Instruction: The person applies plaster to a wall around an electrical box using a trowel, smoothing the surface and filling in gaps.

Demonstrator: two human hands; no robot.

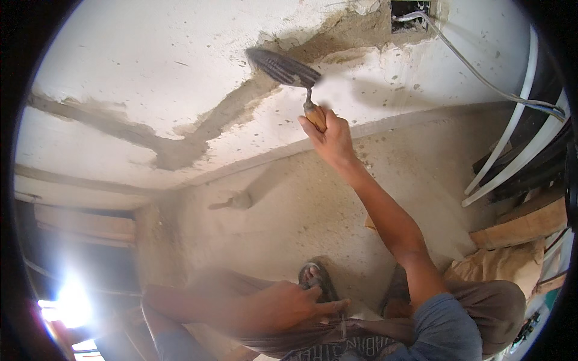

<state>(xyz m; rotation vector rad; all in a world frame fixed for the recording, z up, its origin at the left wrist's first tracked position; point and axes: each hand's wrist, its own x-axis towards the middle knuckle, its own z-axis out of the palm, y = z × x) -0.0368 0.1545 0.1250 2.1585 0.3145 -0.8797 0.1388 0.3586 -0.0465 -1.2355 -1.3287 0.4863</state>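
My right hand [328,137] is wrapped round the wooden handle of a trowel [284,67], its arm stretched forward. The dark metal blade is at the white wall [138,42], over a strip of grey mortar [226,114] that runs in a bent line across it. Whether the blade touches the wall I cannot tell. Low over my lap, my left hand [292,308] has its fingers loosely stretched and apart, with nothing seen in them.
An open wall box [410,17] with a cable [463,60] is at the upper right. White conduits [512,132] lean below it. On the floor lies a handled tool [239,200], its kind unclear. A brown sack [503,265] and boards [521,225] lie to my right.
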